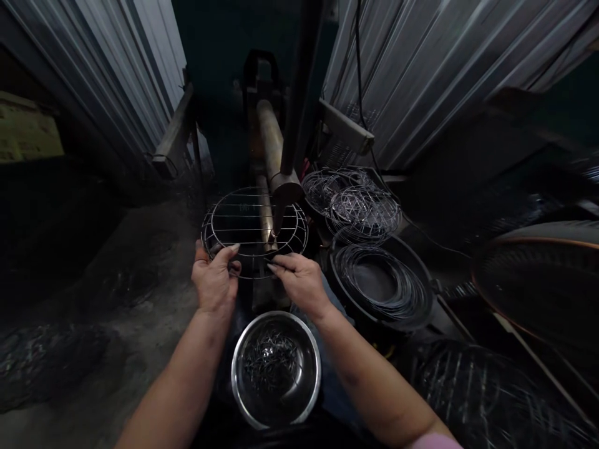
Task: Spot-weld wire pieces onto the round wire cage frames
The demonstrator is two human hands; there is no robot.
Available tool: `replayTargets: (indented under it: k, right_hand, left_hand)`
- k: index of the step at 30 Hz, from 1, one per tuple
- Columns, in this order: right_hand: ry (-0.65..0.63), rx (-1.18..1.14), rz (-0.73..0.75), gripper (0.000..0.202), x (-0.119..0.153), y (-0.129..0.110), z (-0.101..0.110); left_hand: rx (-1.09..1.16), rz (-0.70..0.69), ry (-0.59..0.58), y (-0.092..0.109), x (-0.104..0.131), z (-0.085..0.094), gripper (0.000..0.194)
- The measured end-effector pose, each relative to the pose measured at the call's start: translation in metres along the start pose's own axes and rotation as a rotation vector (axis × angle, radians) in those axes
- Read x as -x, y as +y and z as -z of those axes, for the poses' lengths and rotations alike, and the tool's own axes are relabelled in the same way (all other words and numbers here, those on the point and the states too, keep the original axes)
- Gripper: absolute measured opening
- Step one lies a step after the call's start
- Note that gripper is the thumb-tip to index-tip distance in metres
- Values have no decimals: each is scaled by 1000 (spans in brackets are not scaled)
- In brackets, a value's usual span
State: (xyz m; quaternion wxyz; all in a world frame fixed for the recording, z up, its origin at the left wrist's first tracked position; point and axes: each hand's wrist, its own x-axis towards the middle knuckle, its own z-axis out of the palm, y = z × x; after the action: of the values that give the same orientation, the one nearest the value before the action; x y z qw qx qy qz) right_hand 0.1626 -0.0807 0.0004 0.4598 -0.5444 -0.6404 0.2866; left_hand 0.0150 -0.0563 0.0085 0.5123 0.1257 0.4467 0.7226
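A round wire rack [238,229], with parallel bars inside two rings, is held out level in front of me. My left hand [215,274] grips its near left rim, thumb on top and fingers beneath. At the near edge, my right hand [299,280] is closed in a pinch; whatever lies between its fingertips is too small to make out. Just beyond those fingertips, the rack sits between the upper arm [271,134] and lower rod [266,215] of a machine resembling a spot welder. Below my hands, a steel bowl [312,390] contains short wire pieces [271,358].
On the right, a dark pan [425,293] holds coiled wire rings [369,284]. Behind it lies a pile of round wire grids [365,209]. A large round rim [496,243] stands farther right. Corrugated metal sheets [412,68] flank the machine, and a cable [359,75] hangs nearby.
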Motion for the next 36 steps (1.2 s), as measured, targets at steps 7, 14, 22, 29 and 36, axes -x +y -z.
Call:
replayTargets:
  k: [7, 14, 22, 29, 36]
  right_hand:
    - [155, -63, -150, 12, 0, 11, -14]
    - [278, -185, -145, 14, -1, 20, -22]
    - [348, -216, -117, 13, -2, 23, -26]
    - [397, -181, -76, 12, -5, 29, -32]
    - [387, -151, -44, 12, -12, 28, -32]
  left_hand:
    - [22, -43, -36, 0, 3, -2, 51]
    - [31, 1, -38, -1, -9, -2, 51]
    - [4, 5, -45, -3, -20, -3, 53]
    - [-22, 2, -21, -1, -23, -7, 58]
    - [-24, -1, 0, -6, -34, -6, 59]
